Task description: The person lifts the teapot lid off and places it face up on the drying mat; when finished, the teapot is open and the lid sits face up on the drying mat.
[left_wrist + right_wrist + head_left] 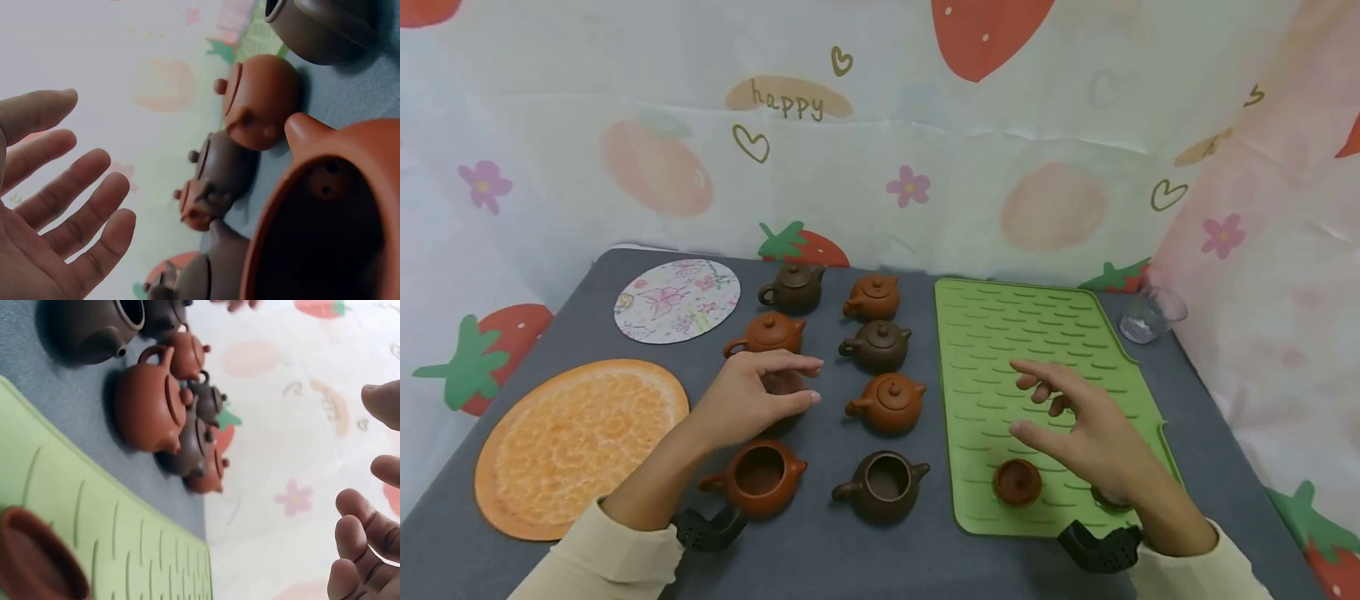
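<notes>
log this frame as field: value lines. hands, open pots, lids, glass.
left hand: holds nothing, over a lidded dark teapot
right hand: holds nothing, over the green mat
open pots: orange teapot, brown teapot, both in the near row
lids off: reddish lid on the mat
glass: right of the mat

Cloth-screened booth (1292,275), strawberry-print hangings (962,125) behind and beside, dark grey table (820,558)

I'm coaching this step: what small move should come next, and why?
Probably lower the empty right hand to the reddish lid on the green mat: the nearest reddish teapot stands lidless, and that hand already hovers close by.
</notes>
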The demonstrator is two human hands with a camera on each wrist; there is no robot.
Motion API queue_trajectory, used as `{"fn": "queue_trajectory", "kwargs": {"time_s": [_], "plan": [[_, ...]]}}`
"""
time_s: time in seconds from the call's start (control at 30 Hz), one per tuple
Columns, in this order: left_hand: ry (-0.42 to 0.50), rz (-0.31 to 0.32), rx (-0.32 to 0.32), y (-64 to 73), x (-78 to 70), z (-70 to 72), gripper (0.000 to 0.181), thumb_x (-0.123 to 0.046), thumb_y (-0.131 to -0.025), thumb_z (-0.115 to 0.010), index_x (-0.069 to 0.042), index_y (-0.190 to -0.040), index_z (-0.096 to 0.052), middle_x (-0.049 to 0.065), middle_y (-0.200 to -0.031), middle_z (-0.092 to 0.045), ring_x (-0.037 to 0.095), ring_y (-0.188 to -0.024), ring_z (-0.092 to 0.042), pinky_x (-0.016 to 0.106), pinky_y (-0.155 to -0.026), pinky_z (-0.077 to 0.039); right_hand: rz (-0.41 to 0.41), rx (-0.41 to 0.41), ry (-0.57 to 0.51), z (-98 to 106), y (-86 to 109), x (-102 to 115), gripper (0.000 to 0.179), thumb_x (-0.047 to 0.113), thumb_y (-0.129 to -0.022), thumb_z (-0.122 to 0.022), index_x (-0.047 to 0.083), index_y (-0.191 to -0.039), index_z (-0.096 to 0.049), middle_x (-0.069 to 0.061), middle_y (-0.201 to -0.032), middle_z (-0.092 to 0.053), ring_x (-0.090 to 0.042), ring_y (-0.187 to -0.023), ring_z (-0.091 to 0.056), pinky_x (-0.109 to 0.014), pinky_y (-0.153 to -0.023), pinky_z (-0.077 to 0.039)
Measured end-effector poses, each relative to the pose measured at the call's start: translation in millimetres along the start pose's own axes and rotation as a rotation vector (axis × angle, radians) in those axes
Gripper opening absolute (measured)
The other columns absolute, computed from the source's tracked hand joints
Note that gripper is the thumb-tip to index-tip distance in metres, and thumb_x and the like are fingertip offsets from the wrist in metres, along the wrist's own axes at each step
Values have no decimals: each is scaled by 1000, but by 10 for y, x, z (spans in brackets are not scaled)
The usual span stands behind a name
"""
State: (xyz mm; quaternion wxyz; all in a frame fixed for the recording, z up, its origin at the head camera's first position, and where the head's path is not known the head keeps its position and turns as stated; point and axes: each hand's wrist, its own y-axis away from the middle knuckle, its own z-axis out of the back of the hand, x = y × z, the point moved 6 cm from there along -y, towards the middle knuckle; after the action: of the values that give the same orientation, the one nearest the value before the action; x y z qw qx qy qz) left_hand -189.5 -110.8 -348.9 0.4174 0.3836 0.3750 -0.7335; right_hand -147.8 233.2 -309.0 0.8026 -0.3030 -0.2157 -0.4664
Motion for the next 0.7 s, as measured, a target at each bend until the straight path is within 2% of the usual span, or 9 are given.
{"fn": "queue_trajectory", "kwargs": {"time_s": [0.13,0.33,0.5,0.7], "plan": [[-20,-1,49,-172,-22,-98,33,-12,-84,-77,-8,-116,-71,2,-103,-68,16,-85,-64,35,-69,-53,38,29,-30,-74,-171,60,57,10,-84,-77,17,-136,-56,6,-107,-59,-11,-90,-51,-25,-72,-46],[-28,61,139,-360,14,-215,38,-16,-84,-77,-10,-121,-69,1,-105,-68,18,-89,-63,37,-68,-52,92,71,-86,-216,-389,74,51,10,-85,-76,13,-134,-58,3,-105,-59,-14,-89,-51,-29,-72,-46],[28,129,194,-494,65,-291,39,-15,-84,-77,-9,-121,-69,6,-104,-67,24,-82,-64,42,-66,-54,58,118,-135,-357,-563,39,48,13,-87,-74,13,-132,-59,2,-105,-60,-15,-89,-52,-32,-74,-47],[85,209,277,-584,190,-473,39,-11,-85,-75,-1,-122,-66,10,-101,-66,30,-78,-64,44,-64,-55,42,177,-162,-545,-727,-27,47,15,-86,-75,12,-131,-60,1,-103,-60,-17,-88,-53,-40,-73,-46]]}}
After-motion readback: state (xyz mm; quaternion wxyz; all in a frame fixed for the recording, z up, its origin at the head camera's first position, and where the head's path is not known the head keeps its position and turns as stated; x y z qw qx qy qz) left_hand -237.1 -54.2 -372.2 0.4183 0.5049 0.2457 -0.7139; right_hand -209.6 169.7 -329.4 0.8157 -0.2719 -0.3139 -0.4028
